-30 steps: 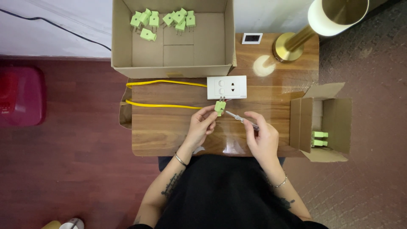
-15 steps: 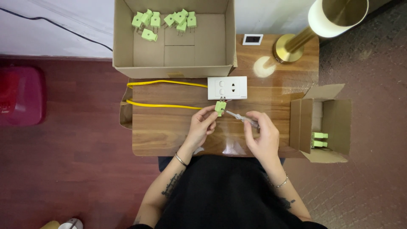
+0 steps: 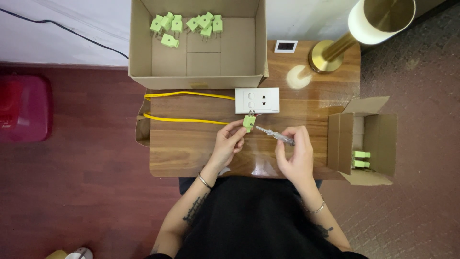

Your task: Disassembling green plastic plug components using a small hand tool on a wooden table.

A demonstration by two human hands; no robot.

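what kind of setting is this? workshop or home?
Likely a home room used as a makeshift assembly or test bench: a small wooden table with a brass lamp, cardboard boxes of green plugs, and a white socket plate.

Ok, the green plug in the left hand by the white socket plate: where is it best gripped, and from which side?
Best by the flat sides of the green plug, coming from the near-left as the left hand does. Its prongs point away toward the white socket plate, and the screwdriver in the right hand comes at it from the right, so those sides should probably stay free.
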